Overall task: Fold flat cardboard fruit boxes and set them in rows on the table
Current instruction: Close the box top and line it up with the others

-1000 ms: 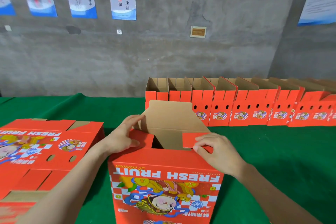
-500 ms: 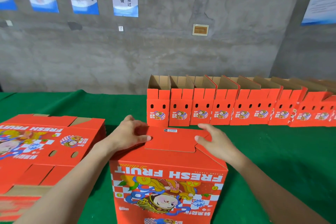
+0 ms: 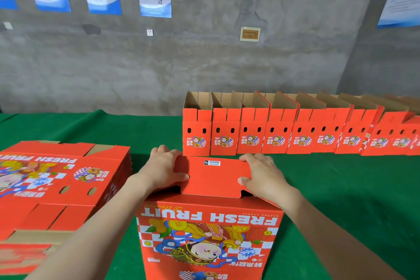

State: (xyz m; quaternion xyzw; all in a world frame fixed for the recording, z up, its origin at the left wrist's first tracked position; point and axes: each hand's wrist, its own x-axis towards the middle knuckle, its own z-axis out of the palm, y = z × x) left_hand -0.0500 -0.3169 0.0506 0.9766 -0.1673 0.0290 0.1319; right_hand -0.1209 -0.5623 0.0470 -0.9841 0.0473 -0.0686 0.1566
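- At six o'clock on the green counter [image 3: 341, 188], closest to the wearer, stands the box [image 3: 209, 229] being folded. Its "FRESH FRUIT" print reads upside down from here, so the end being closed is probably its bottom.
- The left hand [image 3: 163, 170] lies on the nine o'clock end of the top flap [image 3: 213, 177], with fingers [image 3: 162, 151] curled over the far edge and the thumb flat on top.
- The right hand [image 3: 263, 175] mirrors it at the three o'clock end, thumb at the near edge. Both hands grip the flap and hold nothing else.
- Holding both ends likely lets the flap go down level rather than skewed. Dark gaps show under its near corners, so it seems not fully seated.
- From twelve round to three o'clock runs the row of folded boxes [image 3: 272, 134], side by side and touching, open tops up. Their matching orientation makes it easy to add another.
- The bare counter at the row's eleven o'clock end, just beyond the hands, looks like the next slot.
- At nine o'clock lies the stack of flat boxes [image 3: 56, 184], beside the left arm, handy for the next pick.
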